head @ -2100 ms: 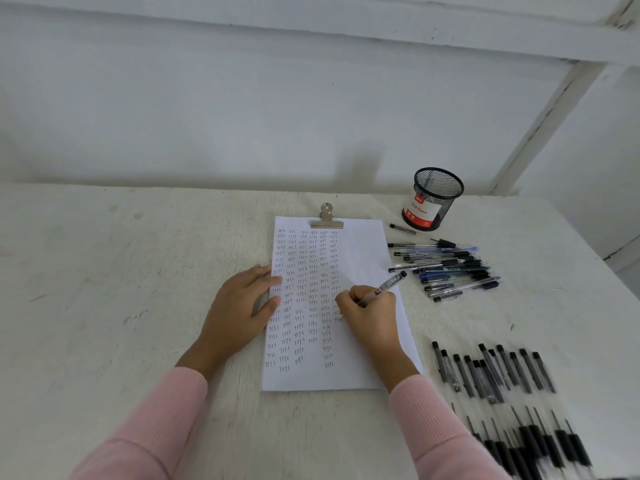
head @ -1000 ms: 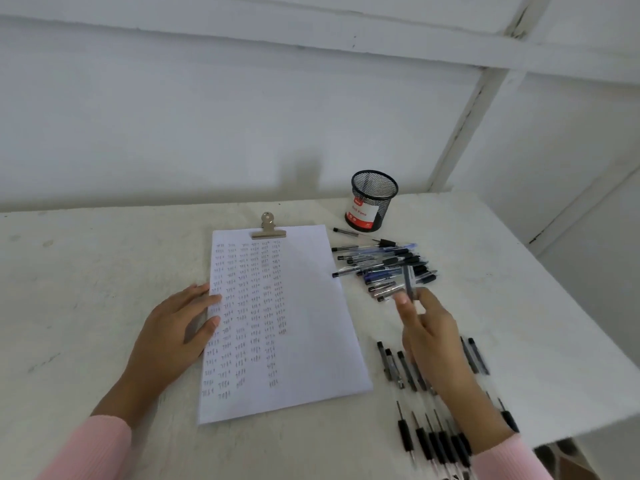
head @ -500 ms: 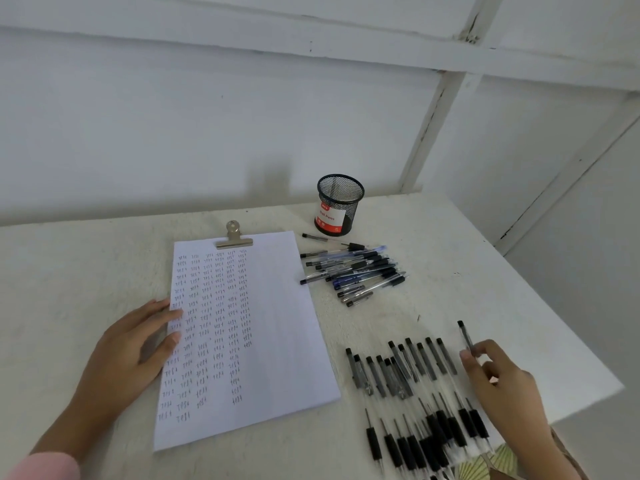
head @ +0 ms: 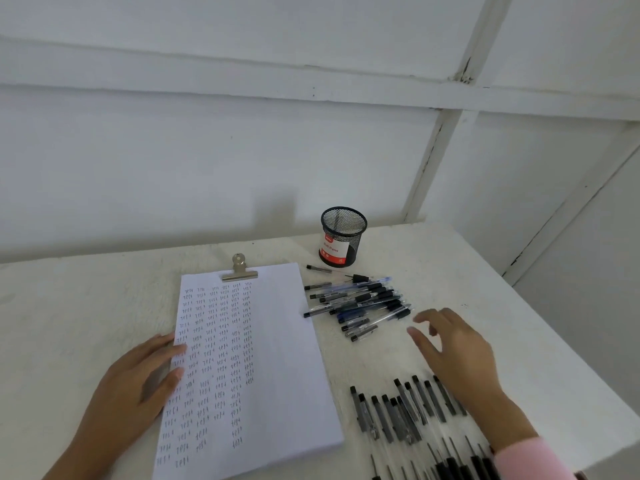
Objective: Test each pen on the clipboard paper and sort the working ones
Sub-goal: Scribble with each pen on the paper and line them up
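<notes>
White paper (head: 277, 358) pinned under flat left hand (head: 138, 382); right hand (head: 453, 348) empty, fingers spread, between pen piles.

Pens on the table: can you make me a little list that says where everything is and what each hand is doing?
paper: clipped, columns of small test marks
loose pen pile: right of paper, near mesh cup
pen rows: near edge, lying side by side
left hand: flat, fingertips on paper's left edge
right hand: open, empty, between pile and rows
</notes>
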